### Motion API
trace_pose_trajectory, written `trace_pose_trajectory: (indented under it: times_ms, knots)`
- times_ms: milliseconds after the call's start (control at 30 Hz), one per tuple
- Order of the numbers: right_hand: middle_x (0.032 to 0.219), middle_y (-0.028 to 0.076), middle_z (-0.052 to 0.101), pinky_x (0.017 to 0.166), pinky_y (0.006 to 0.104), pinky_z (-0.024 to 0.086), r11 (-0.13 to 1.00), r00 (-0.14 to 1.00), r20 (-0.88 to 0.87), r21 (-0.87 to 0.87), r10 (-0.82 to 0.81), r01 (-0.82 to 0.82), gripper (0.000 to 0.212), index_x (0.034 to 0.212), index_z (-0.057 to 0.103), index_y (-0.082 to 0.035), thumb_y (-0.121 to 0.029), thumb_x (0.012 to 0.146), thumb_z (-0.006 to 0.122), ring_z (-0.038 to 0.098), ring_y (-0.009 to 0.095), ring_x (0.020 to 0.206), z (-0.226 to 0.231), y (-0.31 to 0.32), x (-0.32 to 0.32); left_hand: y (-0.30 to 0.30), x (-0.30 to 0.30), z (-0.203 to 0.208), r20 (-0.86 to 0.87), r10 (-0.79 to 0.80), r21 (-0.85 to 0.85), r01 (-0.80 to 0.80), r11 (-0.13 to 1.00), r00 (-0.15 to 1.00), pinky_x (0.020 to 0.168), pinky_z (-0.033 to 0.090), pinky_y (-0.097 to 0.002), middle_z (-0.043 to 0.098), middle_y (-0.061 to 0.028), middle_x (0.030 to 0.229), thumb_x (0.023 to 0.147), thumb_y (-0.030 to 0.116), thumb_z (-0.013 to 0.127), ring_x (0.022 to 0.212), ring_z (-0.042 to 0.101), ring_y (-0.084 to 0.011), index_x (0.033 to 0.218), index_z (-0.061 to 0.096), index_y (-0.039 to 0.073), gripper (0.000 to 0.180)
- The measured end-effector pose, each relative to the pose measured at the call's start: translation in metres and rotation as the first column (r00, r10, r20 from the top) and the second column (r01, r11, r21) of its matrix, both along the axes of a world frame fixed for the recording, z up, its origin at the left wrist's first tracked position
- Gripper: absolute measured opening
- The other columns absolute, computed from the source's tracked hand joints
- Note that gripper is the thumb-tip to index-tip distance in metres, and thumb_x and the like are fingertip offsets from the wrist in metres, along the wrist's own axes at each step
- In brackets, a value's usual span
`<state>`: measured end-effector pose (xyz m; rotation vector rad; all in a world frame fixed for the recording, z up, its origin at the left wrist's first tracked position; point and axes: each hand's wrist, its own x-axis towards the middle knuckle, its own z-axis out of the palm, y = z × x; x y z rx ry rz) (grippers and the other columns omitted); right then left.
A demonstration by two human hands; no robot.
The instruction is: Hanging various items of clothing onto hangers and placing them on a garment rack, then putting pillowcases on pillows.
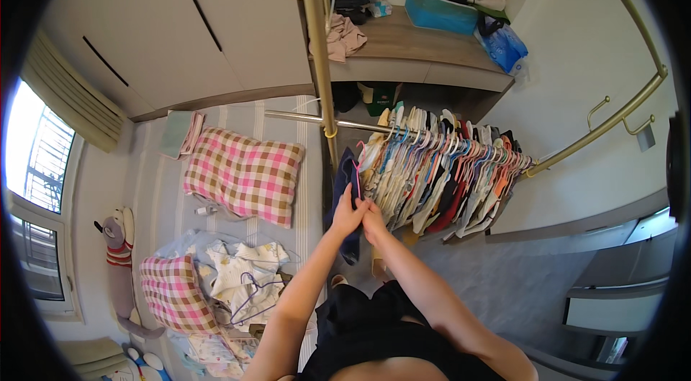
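At the near end of the clothes row, the fingers of the left hand (348, 217) are closed on the edge of a dark blue garment (340, 194). The right hand (373, 221) is just beside, its fingers bent at the same edge; I cannot tell how firmly they hold. The garment hangs down in front of the person, and a pink hanger (359, 174) shows along its right side. To the right, many clothes (432, 179) hang closely together from a silver rail (353, 124), beside an upright gold pole (322, 57). On the left is a bed (309, 187), with a checked pillow (243, 174) and, nearer, a second, smaller checked pillow (176, 293) next to pale clothes (248, 262) with a purple hanger (247, 300) on them. Farther away, a blue bag (440, 10) stands on a wooden table (392, 39).
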<state>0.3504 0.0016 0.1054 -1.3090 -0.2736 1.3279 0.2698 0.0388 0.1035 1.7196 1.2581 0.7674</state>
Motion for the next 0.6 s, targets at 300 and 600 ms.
trace_pose_trajectory:
  times_ms: [300,600]
  knots:
    - [0.125,0.014,0.051,0.094,0.034,0.04,0.93,0.74,0.586,-0.069,0.33,-0.36,0.041,0.125,0.048,-0.002,-0.018,0.089,0.055,0.051,0.023,0.111,-0.009,0.088,0.11,0.114,0.064,0.004,-0.229,0.162,0.241,-0.105,0.965,0.96,0.073,0.049,-0.0393,0.06,-0.0122,0.098,0.084,0.013,0.052,0.088,0.059,-0.032,0.104,0.064,0.015,0.024]
    - [0.128,0.011,0.045,0.105,0.0492,0.023,0.956,-0.37,0.919,-0.22,0.136,-0.195,0.049,0.124,0.049,-0.009,-0.006,0.076,0.061,0.035,0.028,0.125,0.002,0.136,0.203,0.129,0.09,-0.074,-0.449,0.088,0.156,-0.019,0.988,0.889,0.078,0.049,-0.0398,0.058,-0.0119,0.107,0.084,0.011,0.054,0.092,0.059,-0.0317,0.111,0.061,0.015,0.028]
